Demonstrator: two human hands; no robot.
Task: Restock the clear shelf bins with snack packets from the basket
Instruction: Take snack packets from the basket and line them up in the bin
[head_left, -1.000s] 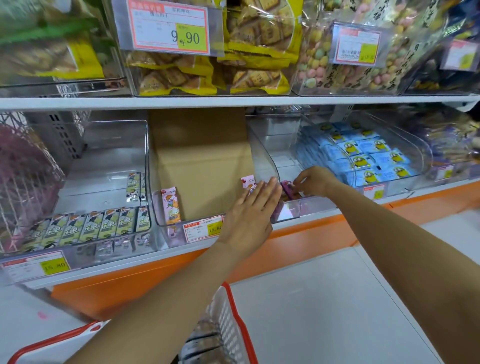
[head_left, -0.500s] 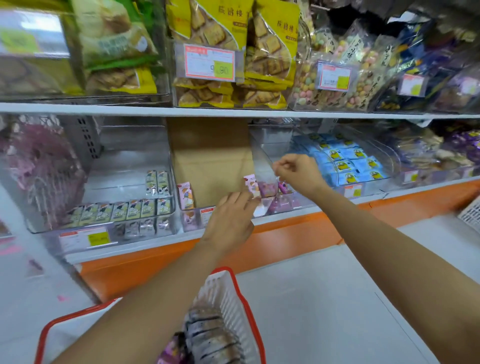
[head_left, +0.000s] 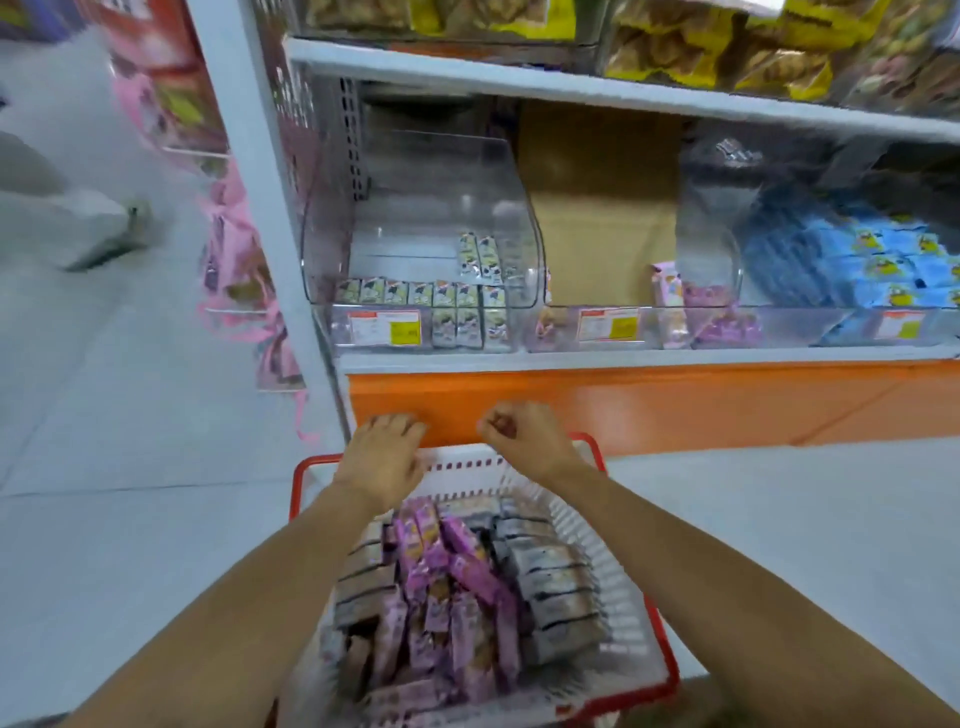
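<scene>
The purple packets (head_left: 457, 571) lie in the basket (head_left: 297, 483) just near of my hands, long axes running near-far; my left hand (head_left: 382, 460), fingers slack and empty, is closer than my right hand (head_left: 522, 441), fingers curled on nothing visible.

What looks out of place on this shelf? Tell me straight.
In the middle bin a brown cardboard sheet fills the back, with only a few packets at the front. In the left bin two packets stand apart behind the front row. Nothing looks spilled or torn.
</scene>
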